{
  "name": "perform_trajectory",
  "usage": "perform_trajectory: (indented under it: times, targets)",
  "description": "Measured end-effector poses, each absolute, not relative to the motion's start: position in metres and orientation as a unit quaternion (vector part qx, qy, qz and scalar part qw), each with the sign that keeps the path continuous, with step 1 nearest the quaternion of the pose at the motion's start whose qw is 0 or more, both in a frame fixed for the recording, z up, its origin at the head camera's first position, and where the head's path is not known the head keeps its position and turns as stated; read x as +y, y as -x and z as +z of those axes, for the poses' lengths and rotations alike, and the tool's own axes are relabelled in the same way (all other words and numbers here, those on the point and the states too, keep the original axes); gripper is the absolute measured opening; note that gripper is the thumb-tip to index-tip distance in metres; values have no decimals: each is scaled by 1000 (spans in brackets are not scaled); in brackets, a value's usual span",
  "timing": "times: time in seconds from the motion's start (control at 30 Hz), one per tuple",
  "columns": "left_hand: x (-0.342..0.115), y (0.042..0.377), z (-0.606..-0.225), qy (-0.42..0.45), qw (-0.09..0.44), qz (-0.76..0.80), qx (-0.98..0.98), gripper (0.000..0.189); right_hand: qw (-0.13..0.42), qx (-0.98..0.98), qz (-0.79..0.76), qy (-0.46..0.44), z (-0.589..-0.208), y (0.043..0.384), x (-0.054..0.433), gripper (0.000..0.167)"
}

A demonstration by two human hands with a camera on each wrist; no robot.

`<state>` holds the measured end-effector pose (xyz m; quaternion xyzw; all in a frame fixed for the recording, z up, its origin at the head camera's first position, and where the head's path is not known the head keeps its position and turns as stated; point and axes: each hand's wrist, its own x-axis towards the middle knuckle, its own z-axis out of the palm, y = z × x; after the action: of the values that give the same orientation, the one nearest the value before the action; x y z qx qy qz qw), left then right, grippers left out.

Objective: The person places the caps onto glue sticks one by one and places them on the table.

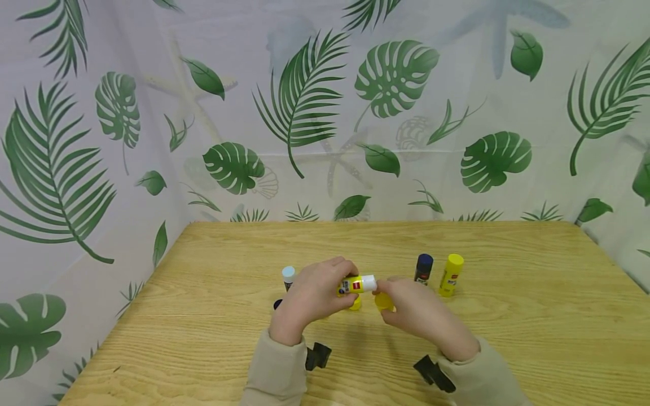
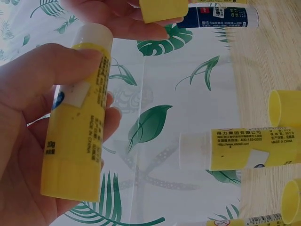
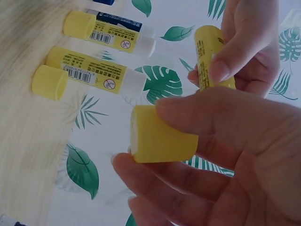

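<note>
My left hand grips an uncapped yellow glue stick, its white end pointing right in the head view. The thumb lies along the label near that end. Close by on the right, my right hand pinches a loose yellow cap between thumb and fingers. In the head view the cap is just below and right of the stick's white end, and my right fingertips are right at that end.
Behind my right hand stand a dark blue glue stick and a yellow glue stick. Beyond my left hand are a white-topped stick and a dark blue cap, partly hidden. More uncapped yellow sticks stand beside yellow caps.
</note>
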<state>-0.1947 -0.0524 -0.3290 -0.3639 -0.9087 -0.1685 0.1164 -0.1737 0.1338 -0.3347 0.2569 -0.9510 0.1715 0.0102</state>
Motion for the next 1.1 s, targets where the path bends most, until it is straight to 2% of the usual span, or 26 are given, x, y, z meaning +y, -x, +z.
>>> perform_trajectory:
  times: [0.53,1.1]
  targets:
    - [-52,196,-331,371,111,-167,-907,20,33,-944,172,-278,-326,166,139,26]
    - [-49,196,-334,374,98,-152,-910,19,24,-949,178,-258,-321,162,141,28]
